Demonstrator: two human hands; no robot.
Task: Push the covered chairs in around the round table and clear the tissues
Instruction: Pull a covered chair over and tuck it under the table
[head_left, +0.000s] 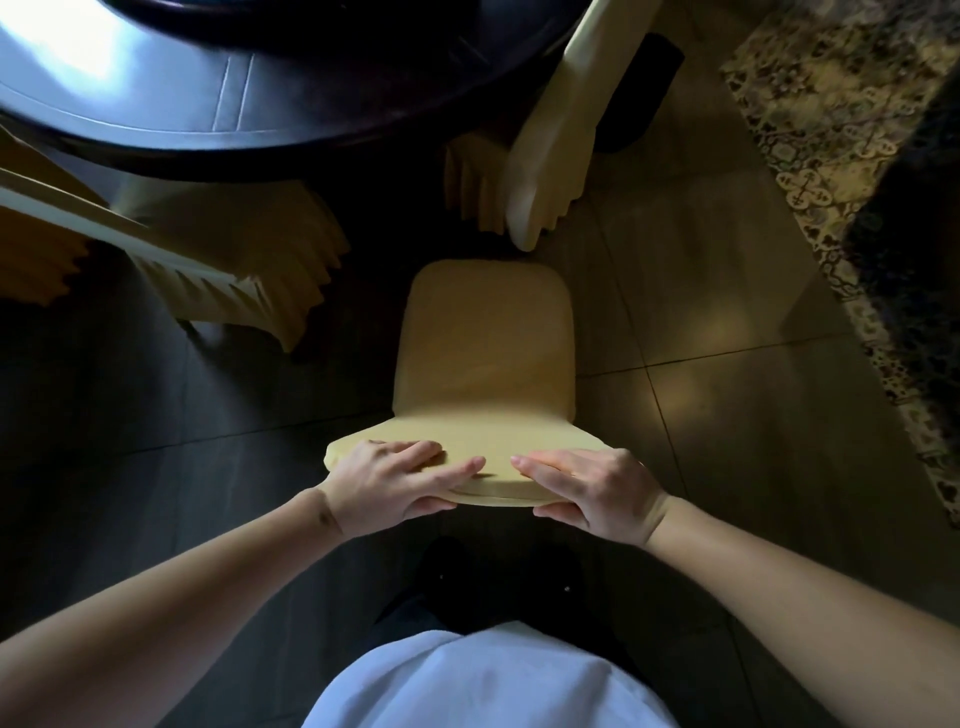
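A chair in a yellow fabric cover (483, 343) stands right in front of me, its seat pointing toward the dark round table (218, 109) at the top left. My left hand (395, 480) and my right hand (587, 491) both grip the top edge of its backrest, fingers over the front and thumbs underneath. The seat's front edge stops short of the table rim. No tissues show in this view.
A second covered chair (223, 260) sits at the left, partly under the table. A third covered chair (550, 145) stands at the upper right beside the table. A patterned rug (841, 135) lies along the right. The floor is glossy tile.
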